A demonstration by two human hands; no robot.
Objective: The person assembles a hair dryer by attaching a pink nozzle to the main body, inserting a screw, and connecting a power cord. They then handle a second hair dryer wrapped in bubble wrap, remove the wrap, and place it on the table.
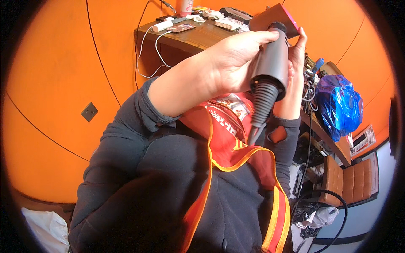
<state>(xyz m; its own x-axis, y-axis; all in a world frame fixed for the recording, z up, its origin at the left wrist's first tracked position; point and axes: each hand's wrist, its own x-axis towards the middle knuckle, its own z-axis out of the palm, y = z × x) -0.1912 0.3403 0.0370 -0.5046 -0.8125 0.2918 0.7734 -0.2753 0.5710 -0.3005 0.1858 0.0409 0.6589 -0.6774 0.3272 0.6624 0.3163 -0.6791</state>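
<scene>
Overhead — both hands (pixel 236 63) round grey hairdryer (pixel 272 63)

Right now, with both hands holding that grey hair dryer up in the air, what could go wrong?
1. The grey hair dryer with a pink head is gripped by the left hand and only touched by the right hand; it might slip.
2. Its black ribbed cord hangs against the red and orange scarf and could snag.
3. The cord may catch the clutter on the wooden shelf.
</scene>
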